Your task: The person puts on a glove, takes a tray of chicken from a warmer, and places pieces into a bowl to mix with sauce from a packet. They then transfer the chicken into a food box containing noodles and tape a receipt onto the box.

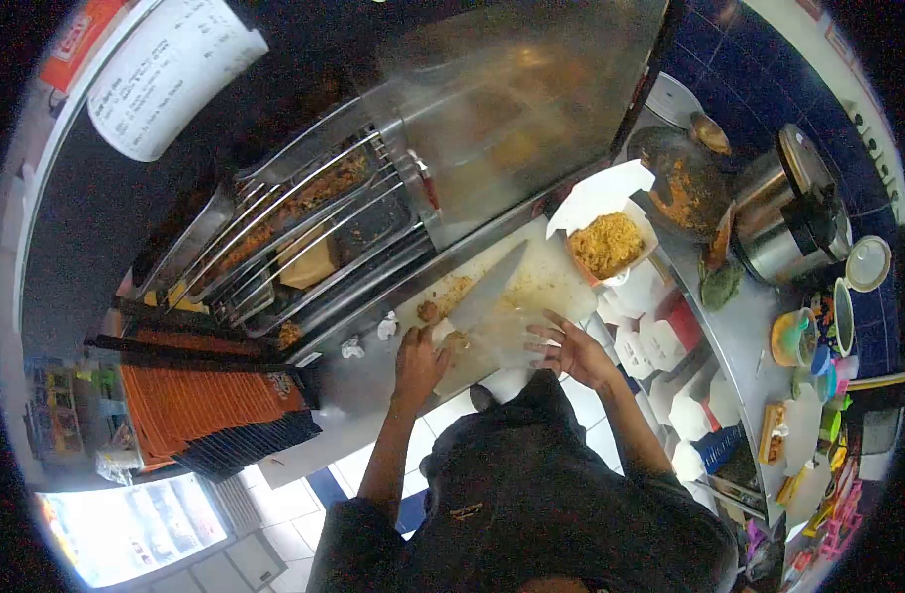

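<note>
A clear, thin plastic bag (502, 341) appears to lie between my hands at the near edge of the pale cutting board (566, 287); its outline is faint. My left hand (421, 368) has its fingers curled at the bag's left side, beside a small brown lump of food (457, 342). At the other side my right hand (581, 354) spreads its fingers, close to the bag or touching it. A wide-bladed knife (492, 285) rests on the board beyond both hands, among food crumbs. An open takeaway box (571, 212) filled with yellow food (610, 245) stands at the board's far right.
Behind the board is a metal rack over food trays (319, 183). Right of me, folded white boxes (704, 405) fill a shelf below the steel counter. A large steel cooker (783, 222) and a stained pan (680, 188) stand there. Crumpled white scraps (351, 347) lie left.
</note>
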Action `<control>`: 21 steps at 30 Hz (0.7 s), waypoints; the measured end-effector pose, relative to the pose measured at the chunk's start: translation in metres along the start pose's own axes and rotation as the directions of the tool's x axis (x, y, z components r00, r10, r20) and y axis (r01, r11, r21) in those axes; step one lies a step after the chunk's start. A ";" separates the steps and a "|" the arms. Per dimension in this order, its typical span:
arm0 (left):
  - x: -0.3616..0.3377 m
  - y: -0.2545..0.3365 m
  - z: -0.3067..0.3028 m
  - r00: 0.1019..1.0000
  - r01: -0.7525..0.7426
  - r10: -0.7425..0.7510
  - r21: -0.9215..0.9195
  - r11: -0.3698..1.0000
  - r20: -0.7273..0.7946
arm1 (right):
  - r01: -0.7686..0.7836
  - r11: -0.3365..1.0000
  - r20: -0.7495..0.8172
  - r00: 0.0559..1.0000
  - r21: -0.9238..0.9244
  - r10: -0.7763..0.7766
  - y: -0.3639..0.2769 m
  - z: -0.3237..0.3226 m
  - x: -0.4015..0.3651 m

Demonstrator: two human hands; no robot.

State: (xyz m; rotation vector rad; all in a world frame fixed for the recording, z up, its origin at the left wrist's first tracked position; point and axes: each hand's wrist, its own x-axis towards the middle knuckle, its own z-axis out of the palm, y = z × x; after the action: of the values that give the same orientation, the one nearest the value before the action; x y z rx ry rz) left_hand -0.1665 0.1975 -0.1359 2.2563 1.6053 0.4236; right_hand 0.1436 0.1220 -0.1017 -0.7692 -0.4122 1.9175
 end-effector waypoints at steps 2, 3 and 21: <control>-0.006 -0.011 0.003 0.998 -0.034 0.045 0.245 0.969 -0.040 | -0.028 0.999 -0.047 0.999 -0.020 0.027 0.003 0.004 0.008; -0.005 -0.010 0.000 0.999 -0.037 0.042 0.290 0.956 -0.010 | -0.053 0.998 -0.106 0.993 -0.042 0.049 0.005 0.007 0.013; 0.016 0.028 -0.058 0.855 0.049 -0.036 -0.013 0.999 0.517 | 0.082 0.867 -0.010 0.995 -0.491 -0.100 0.095 -0.034 0.118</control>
State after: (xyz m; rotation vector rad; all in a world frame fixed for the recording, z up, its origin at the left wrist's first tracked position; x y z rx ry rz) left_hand -0.1624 0.2096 -0.0705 2.0680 1.3458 -0.1726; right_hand 0.0662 0.1823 -0.2216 -1.0883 -0.9225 1.7209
